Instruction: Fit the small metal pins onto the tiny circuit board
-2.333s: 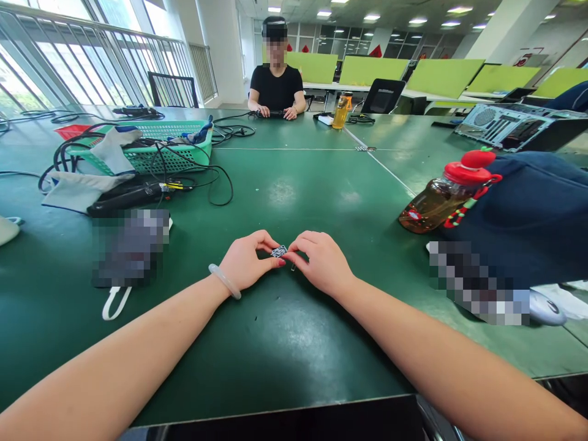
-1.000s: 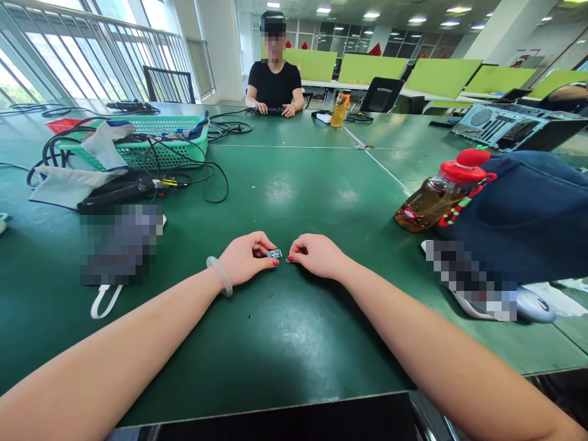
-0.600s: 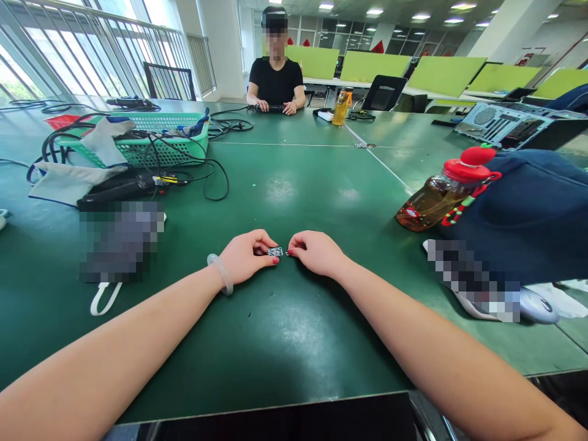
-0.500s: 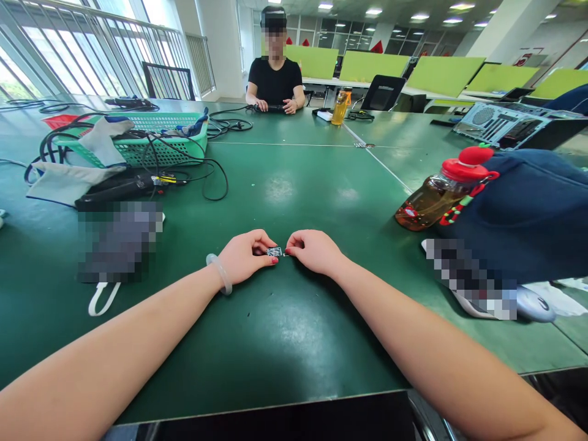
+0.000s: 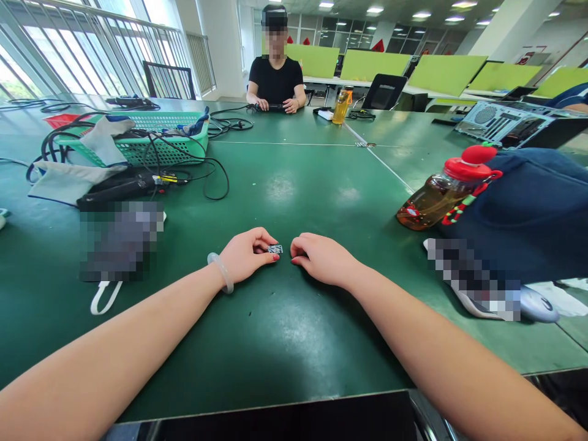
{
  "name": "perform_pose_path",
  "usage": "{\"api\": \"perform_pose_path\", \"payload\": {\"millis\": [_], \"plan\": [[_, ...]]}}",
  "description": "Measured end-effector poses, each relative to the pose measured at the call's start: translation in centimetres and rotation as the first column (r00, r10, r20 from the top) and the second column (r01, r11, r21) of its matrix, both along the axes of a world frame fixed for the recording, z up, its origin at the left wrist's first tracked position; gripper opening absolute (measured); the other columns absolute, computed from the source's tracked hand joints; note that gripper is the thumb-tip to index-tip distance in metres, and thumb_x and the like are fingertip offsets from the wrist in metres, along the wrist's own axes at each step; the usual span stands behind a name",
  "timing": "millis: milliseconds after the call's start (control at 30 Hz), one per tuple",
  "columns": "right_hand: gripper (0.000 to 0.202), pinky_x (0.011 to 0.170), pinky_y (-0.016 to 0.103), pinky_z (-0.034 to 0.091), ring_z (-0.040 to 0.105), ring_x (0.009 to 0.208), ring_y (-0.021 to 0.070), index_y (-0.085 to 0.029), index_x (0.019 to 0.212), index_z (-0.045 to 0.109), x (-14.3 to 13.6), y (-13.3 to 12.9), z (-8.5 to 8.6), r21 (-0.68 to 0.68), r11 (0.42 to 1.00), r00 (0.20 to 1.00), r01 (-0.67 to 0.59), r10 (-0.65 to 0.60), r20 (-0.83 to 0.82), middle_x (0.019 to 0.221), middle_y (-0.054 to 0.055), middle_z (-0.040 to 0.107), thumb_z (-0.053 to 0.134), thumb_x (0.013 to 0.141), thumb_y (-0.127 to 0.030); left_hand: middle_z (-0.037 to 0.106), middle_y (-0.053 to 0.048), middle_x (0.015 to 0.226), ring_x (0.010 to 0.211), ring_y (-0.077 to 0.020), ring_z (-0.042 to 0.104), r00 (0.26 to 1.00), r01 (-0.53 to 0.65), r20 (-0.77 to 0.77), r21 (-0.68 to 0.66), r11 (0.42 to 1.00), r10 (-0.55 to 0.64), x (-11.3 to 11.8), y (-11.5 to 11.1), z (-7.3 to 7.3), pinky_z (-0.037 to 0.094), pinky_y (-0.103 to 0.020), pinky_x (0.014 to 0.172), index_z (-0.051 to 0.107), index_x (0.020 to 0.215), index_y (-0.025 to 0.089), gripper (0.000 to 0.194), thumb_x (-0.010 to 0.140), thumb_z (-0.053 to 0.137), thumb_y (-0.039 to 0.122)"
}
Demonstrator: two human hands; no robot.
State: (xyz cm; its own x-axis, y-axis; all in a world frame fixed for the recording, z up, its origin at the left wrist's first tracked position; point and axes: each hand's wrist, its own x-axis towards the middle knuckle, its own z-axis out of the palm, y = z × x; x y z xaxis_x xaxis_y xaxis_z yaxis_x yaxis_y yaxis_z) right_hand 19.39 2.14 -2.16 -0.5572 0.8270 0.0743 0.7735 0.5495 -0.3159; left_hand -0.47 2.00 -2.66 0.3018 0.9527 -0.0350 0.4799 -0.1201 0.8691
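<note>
My left hand [image 5: 247, 252], with a pale bangle [image 5: 220, 272] round its wrist, is closed in a pinch between thumb and fingers. A small flat black-and-white piece that looks like a circuit board [image 5: 275, 249] sticks out of that pinch towards the right, just above the table. Across a narrow gap, my right hand [image 5: 319, 257] is closed, its fingers curled and the thumb tip near them. Whatever its fingertips hold, if anything, is hidden or too small to make out. The hands do not touch each other.
On the green table [image 5: 294, 343], a basket of cables [image 5: 160, 150] and a dark device with a white strap [image 5: 122, 242] are left. Right are a red-capped bottle [image 5: 427, 199], a dark blue bag [image 5: 537, 214] and a mouse [image 5: 537, 303]. A person [image 5: 275, 79] sits opposite.
My right hand has drawn back slightly to the right, widening the gap from the small board. The tiny light piece seen between them at the right fingertips no longer shows. My left hand keeps its pinch.
</note>
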Motion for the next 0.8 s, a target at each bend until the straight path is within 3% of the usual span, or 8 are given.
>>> {"api": "perform_pose_path", "payload": {"millis": [200,533,800], "plan": [[0.002,0.056,0.023,0.035,0.053,0.067,0.0126,-0.022,0.081,0.058,0.5,0.6,-0.2,0.031,0.986,0.986,0.164,-0.165,0.038,0.080,0.000,0.059,0.057,0.080,-0.023,0.065,-0.003,0.077,0.073,-0.0148,0.060,1.000,0.014,-0.016,0.010,1.000,-0.014,0.0,0.1,-0.2,0.049,-0.033,0.075,0.058,0.086,0.016,0.027,0.064,0.067,0.030],[0.012,0.054,0.025,0.033,0.054,0.065,0.0129,-0.021,0.072,0.058,0.0,0.6,-0.7,0.111,0.983,0.987,0.147,-0.154,0.054,0.076,0.000,0.059,0.052,0.081,-0.017,0.066,-0.003,0.077,0.073,-0.0155,0.061,0.999,0.020,-0.032,0.020,1.000,-0.019,-0.1,0.1,-0.2,0.049,-0.033,0.074,0.059,0.083,0.017,0.027,0.061,0.070,0.028],[0.010,0.060,0.023,0.036,0.053,0.071,0.0116,-0.021,0.080,0.058,-1.5,-1.1,0.3,0.164,0.981,0.990,0.102,-0.083,-0.117,0.081,0.000,0.058,0.050,0.085,-0.020,0.067,-0.001,0.073,0.072,-0.0169,0.063,0.999,0.039,-0.012,-0.035,0.999,-0.040,0.2,-0.2,0.3,0.049,-0.032,0.072,0.056,0.078,0.018,0.026,0.060,0.071,0.030]]}}
